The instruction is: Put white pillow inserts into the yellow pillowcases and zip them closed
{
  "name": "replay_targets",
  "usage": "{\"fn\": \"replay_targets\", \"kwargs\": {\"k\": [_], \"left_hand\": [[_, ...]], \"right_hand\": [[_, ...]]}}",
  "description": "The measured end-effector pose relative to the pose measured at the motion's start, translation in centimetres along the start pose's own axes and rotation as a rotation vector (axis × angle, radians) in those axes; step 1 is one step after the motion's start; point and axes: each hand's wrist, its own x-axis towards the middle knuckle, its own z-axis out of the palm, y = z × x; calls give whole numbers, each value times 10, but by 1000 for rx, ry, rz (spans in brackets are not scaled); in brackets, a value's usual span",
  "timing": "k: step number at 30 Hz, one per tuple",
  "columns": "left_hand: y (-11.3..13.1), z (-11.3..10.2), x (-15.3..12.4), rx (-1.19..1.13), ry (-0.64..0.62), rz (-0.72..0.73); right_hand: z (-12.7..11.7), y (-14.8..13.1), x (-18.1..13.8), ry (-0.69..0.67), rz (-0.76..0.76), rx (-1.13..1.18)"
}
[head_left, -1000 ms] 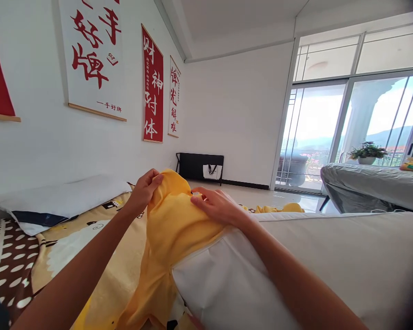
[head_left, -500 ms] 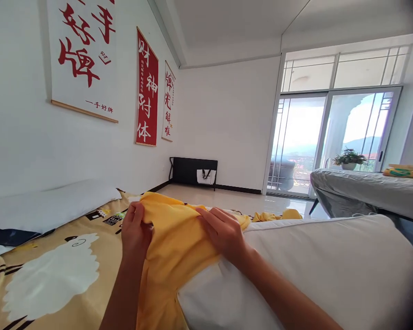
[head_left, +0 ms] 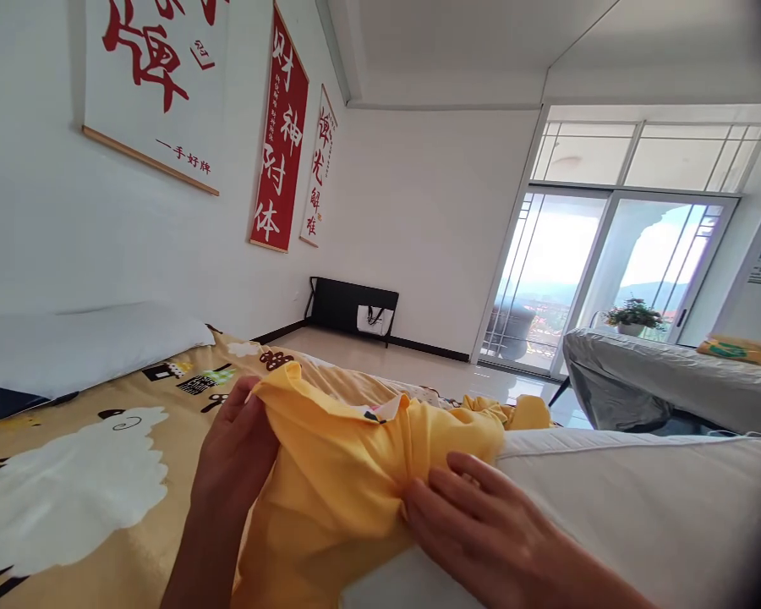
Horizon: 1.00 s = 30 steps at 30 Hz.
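A yellow pillowcase [head_left: 330, 457] lies bunched over one end of a white pillow [head_left: 609, 499], with its folded edge raised at the top. My left hand [head_left: 238, 448] is closed on the left corner of that edge, thumb hidden behind the cloth. Lower down on the right, my right hand [head_left: 475, 524] pinches a gathered fold of the same cloth, its fingers partly hiding the pillow. Creases run from the right fingertips across the fabric. Under and left of the pillowcase spreads a beige bedsheet [head_left: 183, 474] with a printed sheep.
Another white pillow [head_left: 89, 351] lies at the bed's left, against the wall. Beyond the bed are a black folded frame [head_left: 336, 306] with a white bag [head_left: 374, 320] and a grey-covered table [head_left: 659, 364] carrying a potted plant [head_left: 634, 315]. Glass doors [head_left: 558, 271] stand behind.
My right hand has moved down and right along the pillowcase and grips a lower fold. My left hand keeps its corner, a little further left. The view has tilted slightly.
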Motion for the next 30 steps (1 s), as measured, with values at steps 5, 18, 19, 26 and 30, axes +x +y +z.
{"fn": "replay_targets", "kwargs": {"k": [5, 18, 19, 26, 30], "left_hand": [[0, 2, -9, 26, -48, 84], [-11, 18, -19, 569, -133, -25], [-12, 19, -20, 599, -125, 14], [-28, 15, -14, 727, -110, 78], [-26, 14, -13, 758, -56, 43]], "right_hand": [[-19, 13, 0, -72, 117, 19], [22, 45, 59, -272, 739, 713], [30, 48, 62, -261, 780, 714], [62, 54, 71, -284, 778, 523], [55, 62, 65, -196, 784, 459]]}}
